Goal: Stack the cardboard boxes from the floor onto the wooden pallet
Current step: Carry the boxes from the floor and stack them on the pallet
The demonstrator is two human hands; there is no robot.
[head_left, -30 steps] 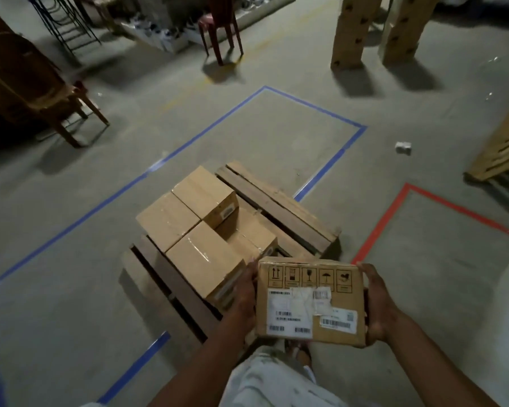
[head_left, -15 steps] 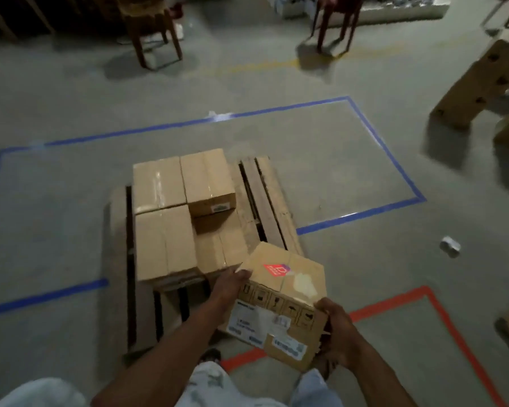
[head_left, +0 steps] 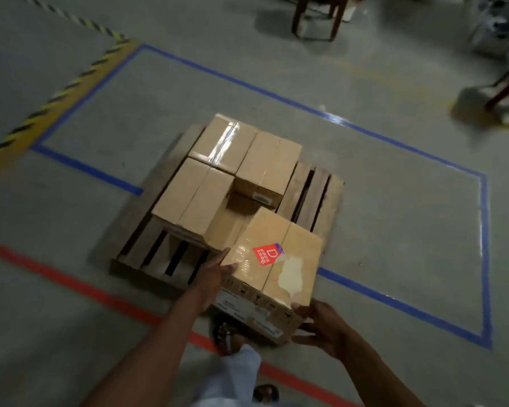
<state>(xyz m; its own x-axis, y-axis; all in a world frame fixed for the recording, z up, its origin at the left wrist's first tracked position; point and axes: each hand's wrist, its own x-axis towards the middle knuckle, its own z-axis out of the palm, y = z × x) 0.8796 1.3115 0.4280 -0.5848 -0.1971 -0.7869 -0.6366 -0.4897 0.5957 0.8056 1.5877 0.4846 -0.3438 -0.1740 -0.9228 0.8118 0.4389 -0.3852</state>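
Holding a cardboard box point(head_left: 272, 268) between both hands, the person stands at the near edge of the wooden pallet point(head_left: 315, 198). The left hand point(head_left: 218, 270) presses flat against the box's left side, thumb lying over the top edge, and the right hand point(head_left: 321, 324) cups the near right corner from below, fingers spread along the bottom edge. The box is tilted, its far end raised toward the stack, with its top face showing a red sticker point(head_left: 266, 254) and a pale torn patch point(head_left: 291, 274) beside it; printed labels run along the near side. Whether its far edge touches the boxes ahead I cannot tell.

On the pallet three taped boxes sit high: one at the far left point(head_left: 224, 142), one just beside it on the right point(head_left: 269, 163), and one in front on the left point(head_left: 194, 198). A lower box point(head_left: 241, 204) shows in the gap at the front right, right behind the held one. The pallet's right slats are bare.

The pallet lies inside a rectangle of blue tape point(head_left: 394, 136) on the concrete floor point(head_left: 71, 333). A red tape line point(head_left: 71, 280) runs across the floor near the person's sandalled foot point(head_left: 225, 337), and black-and-yellow hazard tape point(head_left: 56, 92) angles off at the left. Chair legs point(head_left: 315, 19) stand at the far side.
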